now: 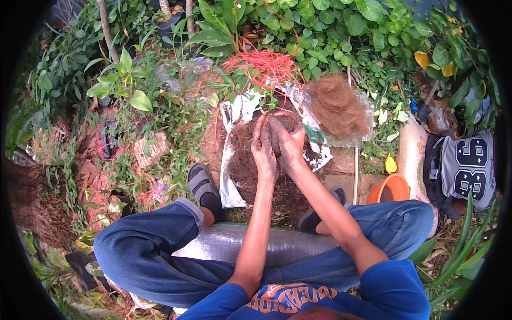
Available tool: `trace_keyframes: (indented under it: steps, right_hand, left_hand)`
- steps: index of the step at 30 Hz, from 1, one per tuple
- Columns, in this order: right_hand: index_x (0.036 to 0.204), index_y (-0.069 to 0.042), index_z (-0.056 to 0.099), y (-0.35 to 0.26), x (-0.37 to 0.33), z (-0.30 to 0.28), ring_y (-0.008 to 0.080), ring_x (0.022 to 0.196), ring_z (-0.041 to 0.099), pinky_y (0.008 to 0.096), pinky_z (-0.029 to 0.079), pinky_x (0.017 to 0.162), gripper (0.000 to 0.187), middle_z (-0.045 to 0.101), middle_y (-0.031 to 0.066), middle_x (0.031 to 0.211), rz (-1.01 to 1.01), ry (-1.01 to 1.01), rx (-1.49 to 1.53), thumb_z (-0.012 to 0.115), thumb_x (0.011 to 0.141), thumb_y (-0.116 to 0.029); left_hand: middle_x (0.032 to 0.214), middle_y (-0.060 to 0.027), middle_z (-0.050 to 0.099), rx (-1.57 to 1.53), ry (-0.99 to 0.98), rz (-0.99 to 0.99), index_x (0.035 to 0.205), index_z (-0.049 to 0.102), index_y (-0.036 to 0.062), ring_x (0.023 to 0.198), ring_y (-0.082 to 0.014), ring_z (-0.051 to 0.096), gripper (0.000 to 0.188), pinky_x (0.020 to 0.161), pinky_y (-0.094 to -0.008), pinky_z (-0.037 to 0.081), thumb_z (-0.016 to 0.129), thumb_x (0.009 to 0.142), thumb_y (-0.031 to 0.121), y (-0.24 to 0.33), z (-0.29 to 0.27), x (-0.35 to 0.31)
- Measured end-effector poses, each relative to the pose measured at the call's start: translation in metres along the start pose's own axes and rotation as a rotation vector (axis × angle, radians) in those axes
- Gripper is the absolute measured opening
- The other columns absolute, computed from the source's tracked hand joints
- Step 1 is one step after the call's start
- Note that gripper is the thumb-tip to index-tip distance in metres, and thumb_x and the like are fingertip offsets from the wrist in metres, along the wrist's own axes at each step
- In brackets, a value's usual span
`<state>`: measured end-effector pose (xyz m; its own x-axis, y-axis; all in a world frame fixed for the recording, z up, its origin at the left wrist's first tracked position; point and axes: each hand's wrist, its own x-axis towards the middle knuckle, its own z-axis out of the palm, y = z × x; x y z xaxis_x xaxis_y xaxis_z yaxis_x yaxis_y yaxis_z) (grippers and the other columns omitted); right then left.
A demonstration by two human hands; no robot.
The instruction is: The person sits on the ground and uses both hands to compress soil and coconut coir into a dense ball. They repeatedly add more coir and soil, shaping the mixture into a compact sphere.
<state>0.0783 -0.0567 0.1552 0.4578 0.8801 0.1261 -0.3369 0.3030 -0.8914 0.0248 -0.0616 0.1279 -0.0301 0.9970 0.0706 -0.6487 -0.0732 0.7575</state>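
Observation:
My left hand (263, 149) and my right hand (290, 144) are cupped together, fingers wrapped round a dark clump of soil (275, 140). Both are smeared with dirt. Most of the clump is hidden behind palms and fingers. A small green leafy stem (273, 100) shows just beyond the fingertips; whether it grows from the clump I cannot tell. Below the hands, loose dark soil mixed with fibres (241, 154) covers an opened white plastic sack (229, 194).
Tangled red string (264, 66) lies beyond the sack. Brown fibre (338, 106) rests on clear plastic at its right. An orange pot (380, 192) stands near my right knee, beside a pale sack (410, 146) and a grey-black fabric item (472, 144). Leafy plants (352, 21) border the far side.

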Motion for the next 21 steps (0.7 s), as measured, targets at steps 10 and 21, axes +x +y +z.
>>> trace_keyframes:
  steps: [10,21]
  right_hand:
    - [0.096,-0.003,0.059,0.002,0.007,-0.006,0.0136,0.074,0.062,0.0282,0.052,0.063,0.02,0.064,0.0069,0.089,0.133,0.059,0.081,0.07,0.08,-0.01]
    - [0.103,-0.009,0.056,-0.012,0.01,-0.009,0.0202,0.088,0.063,0.0356,0.054,0.074,0.031,0.062,0.0074,0.099,0.391,0.09,0.31,0.073,0.079,-0.02]
  left_hand:
    - [0.139,-0.012,0.041,0.11,-0.179,0.044,0.14,0.035,0.0028,0.129,-0.0217,0.038,0.068,0.105,-0.0351,0.034,0.062,0.088,0.038,0.002,-0.001,-0.002]
    - [0.141,-0.0112,0.04,0.143,-0.276,0.027,0.143,0.031,0.0051,0.132,-0.0213,0.036,0.079,0.11,-0.0363,0.03,0.074,0.077,0.011,0.006,-0.008,0.001]
